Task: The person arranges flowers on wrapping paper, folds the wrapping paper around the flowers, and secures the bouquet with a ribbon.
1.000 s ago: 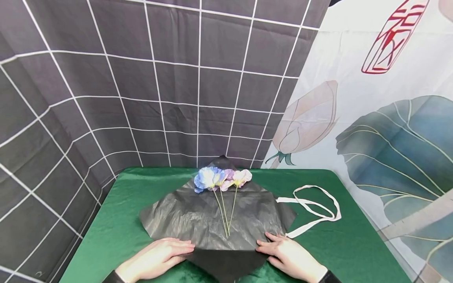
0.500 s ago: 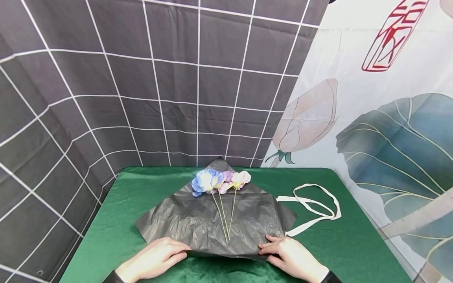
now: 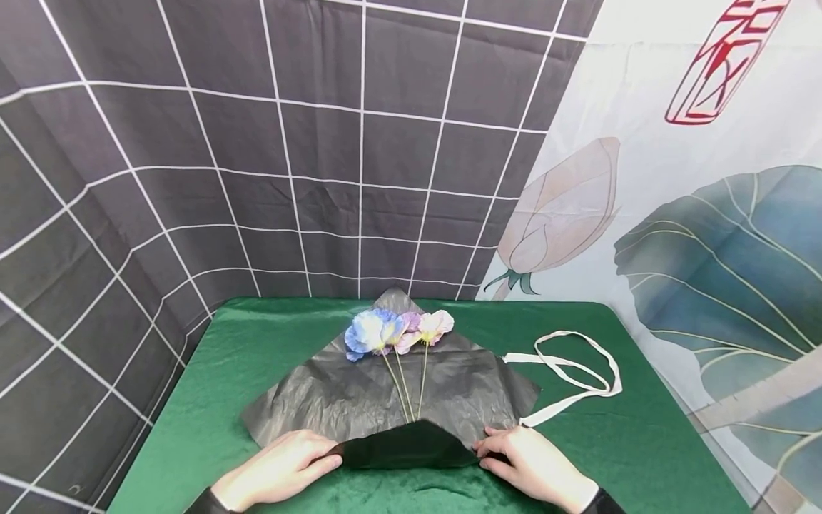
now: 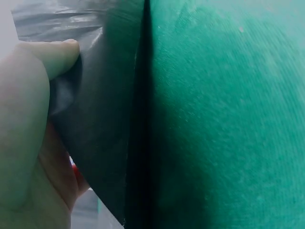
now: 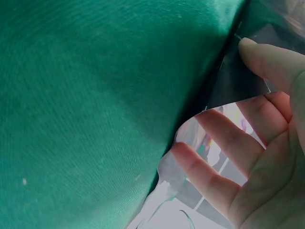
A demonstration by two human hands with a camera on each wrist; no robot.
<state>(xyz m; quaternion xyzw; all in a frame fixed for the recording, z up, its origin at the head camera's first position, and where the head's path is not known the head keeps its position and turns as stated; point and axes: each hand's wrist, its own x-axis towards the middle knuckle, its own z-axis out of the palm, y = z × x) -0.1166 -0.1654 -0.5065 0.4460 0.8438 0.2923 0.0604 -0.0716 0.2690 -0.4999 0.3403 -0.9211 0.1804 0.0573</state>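
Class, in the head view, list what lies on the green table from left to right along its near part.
Left hand → folded-up flap of the black wrapping paper → right hand → white ribbon.

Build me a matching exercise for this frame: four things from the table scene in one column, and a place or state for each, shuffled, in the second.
Things:
1. black wrapping sheet
2. artificial flowers
3. white ribbon
4. left hand

Places or states:
A. lying loose on the green tablecloth, right of the sheet
B. gripping the near-left edge of the fold
C. near corner folded up over the stem ends
D. lying on the sheet, blooms toward the far corner

Pairs: 1-C, 2-D, 3-A, 4-B
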